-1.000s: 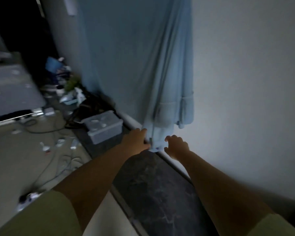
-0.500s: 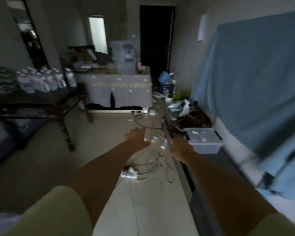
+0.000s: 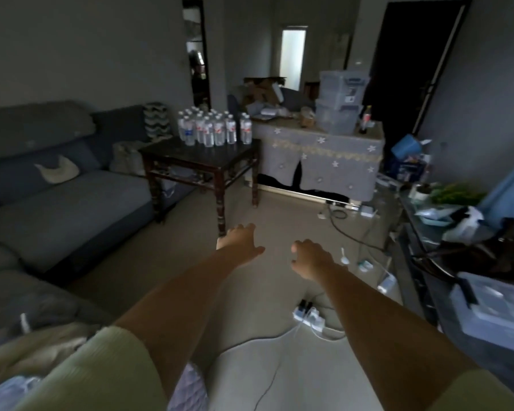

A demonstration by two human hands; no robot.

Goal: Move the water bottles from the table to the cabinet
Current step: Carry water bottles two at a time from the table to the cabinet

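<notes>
1. Water bottles (image 3: 214, 130) are standing upright in a tight cluster on the far part of the dark wooden table (image 3: 187, 157), well apart from both hands.
2. Left hand (image 3: 239, 240) is reaching forward over the floor, fingers loosely spread, holding nothing.
3. Right hand (image 3: 310, 258) is hanging beside it, fingers loosely curled, empty.
4. Grey sofa (image 3: 57, 200) is sitting left of the table; cloth-covered cabinet (image 3: 318, 161) is standing just right of it.
5. Power strip (image 3: 307, 314) and cables are lying on the floor.
</notes>
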